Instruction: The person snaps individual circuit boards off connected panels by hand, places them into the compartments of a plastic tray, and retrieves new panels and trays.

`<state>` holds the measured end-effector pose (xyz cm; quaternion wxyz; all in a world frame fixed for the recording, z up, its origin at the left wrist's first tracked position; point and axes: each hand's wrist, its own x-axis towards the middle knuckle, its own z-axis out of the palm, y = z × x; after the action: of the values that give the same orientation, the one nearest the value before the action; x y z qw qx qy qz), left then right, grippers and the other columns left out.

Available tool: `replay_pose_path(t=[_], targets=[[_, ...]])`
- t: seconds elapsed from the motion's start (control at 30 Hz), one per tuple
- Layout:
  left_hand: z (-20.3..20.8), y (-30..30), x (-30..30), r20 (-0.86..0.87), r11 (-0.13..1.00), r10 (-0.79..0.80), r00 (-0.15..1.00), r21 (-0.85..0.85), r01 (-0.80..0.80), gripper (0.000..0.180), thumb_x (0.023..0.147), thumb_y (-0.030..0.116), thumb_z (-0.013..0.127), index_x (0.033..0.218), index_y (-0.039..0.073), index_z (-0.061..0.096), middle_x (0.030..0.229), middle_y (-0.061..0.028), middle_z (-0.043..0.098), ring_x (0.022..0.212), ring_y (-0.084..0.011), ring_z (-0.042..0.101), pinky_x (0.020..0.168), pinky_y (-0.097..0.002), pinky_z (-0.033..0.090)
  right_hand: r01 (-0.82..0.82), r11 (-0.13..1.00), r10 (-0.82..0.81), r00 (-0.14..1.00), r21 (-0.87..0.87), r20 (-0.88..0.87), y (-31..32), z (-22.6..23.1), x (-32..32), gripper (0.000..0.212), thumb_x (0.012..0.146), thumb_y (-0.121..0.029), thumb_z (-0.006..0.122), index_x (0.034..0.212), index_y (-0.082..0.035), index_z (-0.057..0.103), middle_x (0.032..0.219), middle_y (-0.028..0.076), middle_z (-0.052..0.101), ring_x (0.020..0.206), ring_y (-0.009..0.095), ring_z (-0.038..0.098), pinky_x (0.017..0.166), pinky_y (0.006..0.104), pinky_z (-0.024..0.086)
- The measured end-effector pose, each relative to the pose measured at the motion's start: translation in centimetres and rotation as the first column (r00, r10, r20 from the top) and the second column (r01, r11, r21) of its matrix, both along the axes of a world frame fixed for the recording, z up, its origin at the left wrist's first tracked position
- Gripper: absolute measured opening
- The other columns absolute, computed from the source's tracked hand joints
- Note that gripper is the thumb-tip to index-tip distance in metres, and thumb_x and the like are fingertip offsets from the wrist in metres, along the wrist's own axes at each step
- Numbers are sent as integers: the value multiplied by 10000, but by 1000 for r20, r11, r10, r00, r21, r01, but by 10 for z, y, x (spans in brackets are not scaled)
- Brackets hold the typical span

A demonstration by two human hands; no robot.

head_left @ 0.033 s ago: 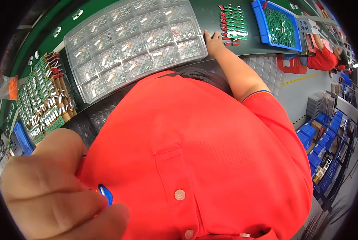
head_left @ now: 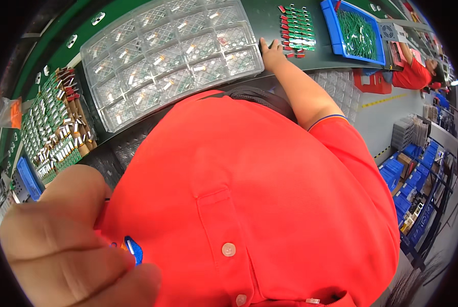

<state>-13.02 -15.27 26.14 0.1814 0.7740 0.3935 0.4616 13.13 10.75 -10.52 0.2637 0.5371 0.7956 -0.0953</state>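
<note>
My left hand (head_left: 70, 250) is raised close to the camera at the lower left, large and a little blurred. Its fingers are curled together, and whatever they may hold is hidden. Behind its fingertips a blue patch (head_left: 133, 249) shows on my red shirt (head_left: 270, 204). At the table's near edge my right hand (head_left: 274, 55) rests with fingers apart, holding nothing visible. It lies just beside the right edge of a clear plastic tray (head_left: 152, 79), whose compartments hold small green and white parts. Right of that hand is a row of green circuit boards (head_left: 298, 30) with red ends.
A blue bin (head_left: 336, 36) of green strips or wires stands at the table's right. Many circuit boards (head_left: 50, 128) lie on cardboard at the left, near another blue bin (head_left: 29, 179). Another person (head_left: 413, 74) in red works at the far right, near shelves of blue boxes (head_left: 418, 179).
</note>
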Motion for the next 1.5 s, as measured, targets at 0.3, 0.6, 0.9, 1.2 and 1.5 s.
replay_pose_path(t=[0.3,0.6,0.9,1.2,1.5], targets=[[5,-11,5,0,998,48,999,-38,-48,208,815,35,372,1010,83,424,620,-124,579,396,-165,466,340,-262,325,3,1000,-2,1000,-24,20,-2,4,0,1055,626,-348,749,1375,-245,13,1392,263,24,1274,428,125,993,458,282],[15,-29,-1,-24,988,129,991,-77,-130,162,799,39,382,948,68,437,621,-127,586,405,-165,481,336,-262,338,-50,999,50,995,-3,87,9,-14,6,1054,633,-336,746,1375,-247,3,1396,255,22,1276,424,126,999,458,274],[13,-44,-8,-41,959,269,962,-75,-272,118,784,42,392,886,53,451,622,-129,592,413,-164,496,331,-262,352,-231,973,225,962,22,153,-2,-9,6,932,695,-317,627,1373,-93,28,1302,361,211,1238,475,189,1019,473,189],[18,-67,-10,-97,909,329,939,-235,-343,84,768,46,402,823,38,465,623,-131,598,421,-164,510,326,-262,366,-409,912,403,896,-5,185,16,-30,17,824,738,-211,540,1372,-108,23,1298,368,192,1193,521,222,1000,495,206],[23,-54,-8,-178,864,254,951,-399,-306,71,752,49,413,761,23,479,623,-133,604,429,-164,525,321,-262,380,-350,934,342,934,68,102,30,-51,34,824,750,-283,558,1378,-195,32,1322,376,104,1200,527,204,1003,492,203]])
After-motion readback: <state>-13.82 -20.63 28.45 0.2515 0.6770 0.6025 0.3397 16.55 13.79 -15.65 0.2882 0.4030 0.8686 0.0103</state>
